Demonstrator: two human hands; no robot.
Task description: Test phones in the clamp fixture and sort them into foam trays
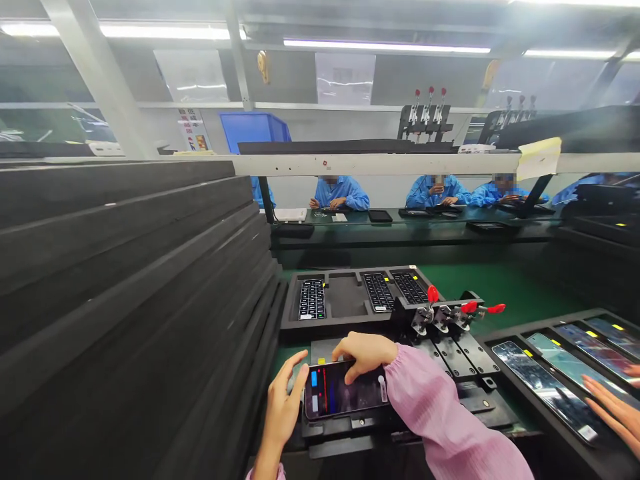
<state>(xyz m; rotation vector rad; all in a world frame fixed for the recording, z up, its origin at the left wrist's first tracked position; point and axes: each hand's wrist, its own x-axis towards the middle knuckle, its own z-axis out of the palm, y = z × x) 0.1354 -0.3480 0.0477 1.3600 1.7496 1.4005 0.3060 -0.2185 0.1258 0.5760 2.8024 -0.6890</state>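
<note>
A smartphone (367,400) with its screen lit lies face up on a black fixture (345,430) in front of me. Red and blue lines and small blue and white blocks show on the screen. At the phone's left end is my left hand (284,400), open, its thumb and fingers apart and the thumb close to the edge. My right hand (367,352) reaches over the phone from the right. Its thumb is over the screen, while the other fingers bend past the far edge, apart from the thumb; their tips are partly hidden. Red-tipped toggle clamps (443,317) stand just right of the fixture.
Stacked black foam trays (135,320) wall off the left side. Behind the fixture is a foam tray (345,327) holding several phones with key-grid screens. To the right, another tray (520,407) holds phones, with another person's hand (613,410) over it. Co-workers in blue (345,193) sit opposite.
</note>
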